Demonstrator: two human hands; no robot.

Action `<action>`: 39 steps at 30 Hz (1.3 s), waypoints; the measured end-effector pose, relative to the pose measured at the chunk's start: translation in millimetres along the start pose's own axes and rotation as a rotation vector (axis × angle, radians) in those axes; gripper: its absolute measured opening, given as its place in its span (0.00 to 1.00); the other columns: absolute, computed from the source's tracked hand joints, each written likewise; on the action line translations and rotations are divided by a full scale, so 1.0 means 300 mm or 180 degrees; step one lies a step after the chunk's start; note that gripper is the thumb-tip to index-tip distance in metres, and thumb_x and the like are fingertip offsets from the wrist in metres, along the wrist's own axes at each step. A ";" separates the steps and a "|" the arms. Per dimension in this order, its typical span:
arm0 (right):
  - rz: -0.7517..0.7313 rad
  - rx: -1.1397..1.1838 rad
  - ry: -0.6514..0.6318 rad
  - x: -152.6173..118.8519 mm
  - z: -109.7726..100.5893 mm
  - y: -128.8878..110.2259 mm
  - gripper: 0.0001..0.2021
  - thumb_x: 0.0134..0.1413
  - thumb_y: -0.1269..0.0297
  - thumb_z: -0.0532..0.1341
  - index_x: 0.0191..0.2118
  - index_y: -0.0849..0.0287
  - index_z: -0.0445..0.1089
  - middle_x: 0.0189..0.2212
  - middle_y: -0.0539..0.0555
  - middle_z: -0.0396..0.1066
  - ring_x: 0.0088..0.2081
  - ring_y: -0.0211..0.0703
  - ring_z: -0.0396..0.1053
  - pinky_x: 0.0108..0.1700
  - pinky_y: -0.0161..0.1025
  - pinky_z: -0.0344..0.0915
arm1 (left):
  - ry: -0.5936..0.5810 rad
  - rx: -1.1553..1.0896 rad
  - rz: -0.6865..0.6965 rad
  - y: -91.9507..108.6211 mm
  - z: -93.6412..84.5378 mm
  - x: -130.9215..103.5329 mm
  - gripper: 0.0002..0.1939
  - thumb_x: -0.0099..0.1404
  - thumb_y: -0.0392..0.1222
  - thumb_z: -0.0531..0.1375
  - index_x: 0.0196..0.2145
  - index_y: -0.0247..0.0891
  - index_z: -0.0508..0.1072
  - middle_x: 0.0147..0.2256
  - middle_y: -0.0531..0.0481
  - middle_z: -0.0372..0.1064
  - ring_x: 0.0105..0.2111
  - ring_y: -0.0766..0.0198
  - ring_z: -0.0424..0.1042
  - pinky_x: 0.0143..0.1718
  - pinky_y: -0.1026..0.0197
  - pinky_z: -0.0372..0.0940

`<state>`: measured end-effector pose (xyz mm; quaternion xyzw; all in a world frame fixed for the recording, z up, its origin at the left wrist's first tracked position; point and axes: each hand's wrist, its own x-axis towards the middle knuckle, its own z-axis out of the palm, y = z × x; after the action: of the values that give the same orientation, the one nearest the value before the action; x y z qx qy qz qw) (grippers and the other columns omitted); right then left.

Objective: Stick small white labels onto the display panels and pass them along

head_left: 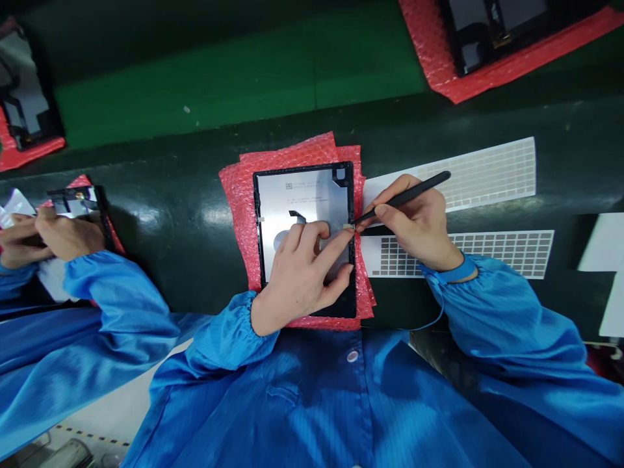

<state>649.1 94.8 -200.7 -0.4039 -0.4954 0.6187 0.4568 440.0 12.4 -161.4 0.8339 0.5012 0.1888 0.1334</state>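
A tablet screen panel (pixel 322 185) in a black frame lies with its silvery back facing up, on red bubble wrap (pixel 241 214). My left hand (pixel 302 270) rests over the panel's lower half with its fingers spread. Its index fingertip presses on the panel's right edge, by a small pale tab (pixel 348 226). In my right hand (pixel 419 218), which wears a blue wrist strap (pixel 455 268), is a pair of black tweezers (pixel 414 190). The tip meets the frame's right edge just beside my left index finger. A short dark ribbon cable (pixel 296 215) sticks up near the panel's middle.
Two white sheets of small stickers, an upper sheet (pixel 492 172) and a lower sheet (pixel 517 253), lie to the right. Another panel (pixel 517 26) on red wrap is at the top right. At left, a co-worker's hands (pixel 73 234) handle a similar part; one more panel (pixel 29 91) lies beyond.
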 end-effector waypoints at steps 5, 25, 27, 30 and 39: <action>-0.0148 0.0102 0.0022 0.001 -0.011 0.011 0.16 0.55 0.55 0.75 0.37 0.59 0.72 0.26 0.49 0.78 0.25 0.41 0.80 0.32 0.38 0.82 | -0.0016 -0.0039 -0.0036 -0.001 -0.006 0.001 0.25 0.70 0.46 0.60 0.61 0.34 0.73 0.47 0.38 0.67 0.43 0.50 0.62 0.46 0.48 0.65; -0.0607 0.0052 0.1080 0.030 -0.111 0.019 0.08 0.54 0.66 0.71 0.33 0.57 0.71 0.19 0.49 0.74 0.19 0.44 0.76 0.22 0.37 0.71 | 0.0592 -0.1225 -0.2678 -0.208 -0.140 -0.202 0.15 0.68 0.55 0.65 0.38 0.39 0.75 0.33 0.50 0.73 0.32 0.62 0.69 0.35 0.59 0.63; -0.0549 0.0020 0.1136 0.035 -0.114 0.023 0.08 0.53 0.67 0.71 0.33 0.57 0.71 0.19 0.49 0.73 0.19 0.44 0.75 0.22 0.37 0.70 | 0.0546 -0.1827 -0.2768 -0.247 -0.105 -0.214 0.17 0.68 0.56 0.64 0.37 0.38 0.74 0.35 0.48 0.74 0.32 0.63 0.71 0.34 0.61 0.65; -0.0496 0.0039 0.1227 0.038 -0.113 0.015 0.08 0.51 0.68 0.71 0.32 0.56 0.70 0.19 0.48 0.72 0.19 0.43 0.75 0.23 0.38 0.70 | 0.0586 -0.2178 -0.2879 -0.280 -0.077 -0.213 0.20 0.67 0.59 0.63 0.41 0.37 0.73 0.31 0.50 0.73 0.24 0.67 0.68 0.23 0.64 0.61; -0.0313 0.0042 0.1254 0.036 -0.112 -0.010 0.06 0.48 0.72 0.67 0.32 0.56 0.70 0.17 0.47 0.71 0.20 0.45 0.74 0.25 0.39 0.70 | 0.0993 -0.2475 -0.2488 -0.203 -0.121 -0.198 0.19 0.69 0.55 0.62 0.29 0.39 0.65 0.28 0.54 0.62 0.29 0.67 0.61 0.30 0.64 0.60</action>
<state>678.8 113.7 -204.6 -0.4894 -0.4115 0.5079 0.5772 350.5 -10.8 -164.8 0.4385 0.6798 0.4167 0.4147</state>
